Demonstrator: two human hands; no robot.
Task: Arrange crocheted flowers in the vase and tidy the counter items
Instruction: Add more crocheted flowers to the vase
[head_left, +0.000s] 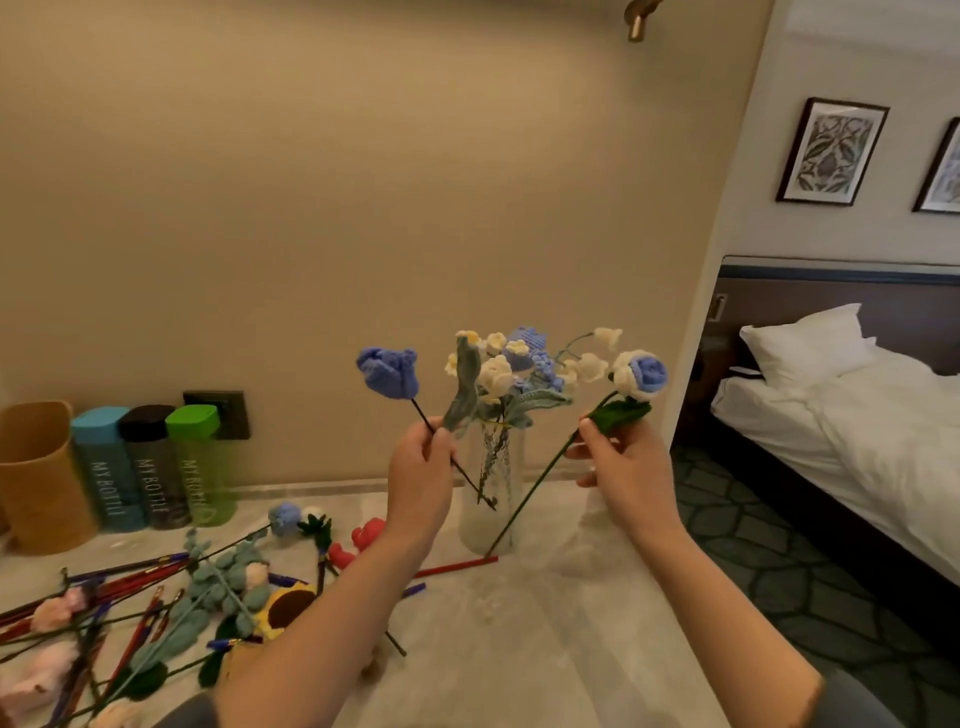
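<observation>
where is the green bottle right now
In the head view, the green bottle stands at the left of the counter, rightmost of three, beside the black-lidded bottle and well left of the glass vase.

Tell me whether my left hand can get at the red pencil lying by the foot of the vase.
Probably, but not freely: the left hand pinches the blue flower by its stem. The red pencil lies bare on the counter below it, nothing seeming to block the way.
</observation>
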